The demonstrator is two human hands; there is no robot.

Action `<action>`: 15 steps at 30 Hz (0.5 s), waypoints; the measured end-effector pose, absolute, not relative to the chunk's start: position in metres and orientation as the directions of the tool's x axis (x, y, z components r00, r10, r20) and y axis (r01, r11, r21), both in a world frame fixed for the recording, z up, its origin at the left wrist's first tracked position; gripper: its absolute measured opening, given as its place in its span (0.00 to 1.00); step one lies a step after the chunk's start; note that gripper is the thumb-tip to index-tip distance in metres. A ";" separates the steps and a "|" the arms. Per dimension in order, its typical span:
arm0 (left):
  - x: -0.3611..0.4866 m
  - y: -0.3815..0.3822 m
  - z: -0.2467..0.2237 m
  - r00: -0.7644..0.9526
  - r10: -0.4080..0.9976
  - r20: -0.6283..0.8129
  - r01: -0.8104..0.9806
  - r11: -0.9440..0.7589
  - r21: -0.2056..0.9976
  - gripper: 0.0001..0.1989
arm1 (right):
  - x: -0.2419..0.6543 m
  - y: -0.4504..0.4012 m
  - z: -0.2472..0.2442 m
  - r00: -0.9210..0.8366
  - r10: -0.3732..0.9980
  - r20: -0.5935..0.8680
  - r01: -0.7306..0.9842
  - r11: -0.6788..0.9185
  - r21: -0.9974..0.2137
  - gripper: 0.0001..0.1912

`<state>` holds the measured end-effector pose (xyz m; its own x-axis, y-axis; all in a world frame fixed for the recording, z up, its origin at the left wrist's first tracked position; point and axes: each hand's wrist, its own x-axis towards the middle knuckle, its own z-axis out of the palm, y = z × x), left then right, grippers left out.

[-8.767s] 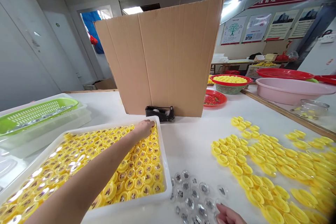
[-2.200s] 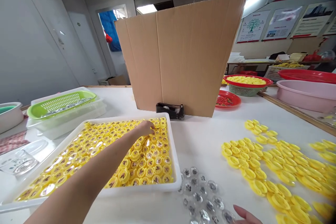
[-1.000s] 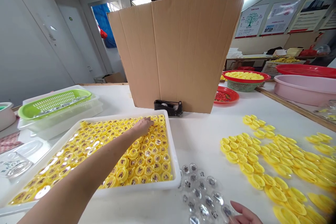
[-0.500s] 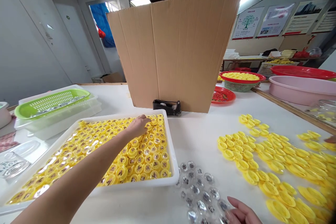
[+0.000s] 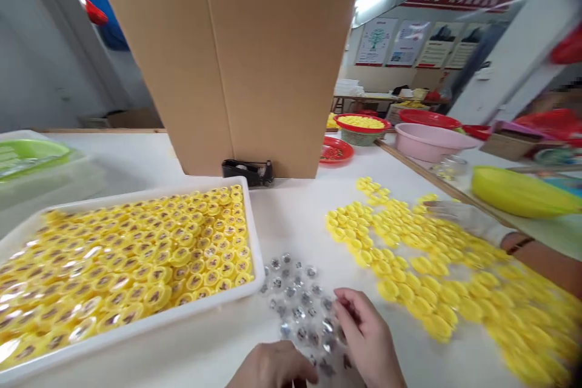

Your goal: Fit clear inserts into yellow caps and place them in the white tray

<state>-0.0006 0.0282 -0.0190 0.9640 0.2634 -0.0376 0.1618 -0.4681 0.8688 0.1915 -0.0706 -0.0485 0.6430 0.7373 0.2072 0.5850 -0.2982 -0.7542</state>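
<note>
Small clear domed discs with dark printed pictures [image 5: 297,313] lie in a loose cluster on the white table. My left hand [image 5: 273,367] hovers at the near edge of this cluster, fingers bent but apart, nothing visible in them; its fingertips are partly cut off below. At the cluster's right side, my right hand [image 5: 368,336] is closed, thumb and forefinger drawn together beside a disc; what they hold, if anything, is hidden. To the left stands a white tray [image 5: 254,236] filled with yellow round pieces bearing printed pictures [image 5: 182,254].
Plain yellow oval pieces [image 5: 409,282] spread over the right of the table. A co-worker's gloved hand [image 5: 468,218] reaches among them. A cardboard panel [image 5: 273,73] stands behind a black tape dispenser [image 5: 249,173]. A pink basin [image 5: 431,142] sits at the right.
My left hand has left the tray and come down to the clear discs. The view has turned right, showing more of the co-worker's arm. My right hand stays by the discs.
</note>
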 end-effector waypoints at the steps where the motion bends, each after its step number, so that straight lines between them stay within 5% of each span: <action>1: 0.006 0.028 -0.024 0.959 0.281 -0.046 0.175 -0.453 0.874 0.10 | 0.198 -0.068 -0.041 0.609 0.756 0.241 0.688 -0.352 -0.635 0.12; 8: 0.010 0.038 -0.023 0.843 0.529 -0.092 0.301 -0.322 0.898 0.10 | 0.266 -0.032 -0.006 0.665 0.708 0.238 0.747 -0.624 -0.231 0.09; 15: 0.004 0.046 -0.028 0.817 0.567 -0.109 0.298 -0.253 0.920 0.09 | 0.281 0.004 -0.011 0.681 0.728 0.073 0.730 -0.684 0.009 0.08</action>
<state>0.0040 0.0459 -0.0282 0.8165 0.5670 -0.1088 0.2982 -0.2528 0.9204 0.2811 0.0040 -0.0113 0.6814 0.7283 0.0726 0.7298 -0.6836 0.0091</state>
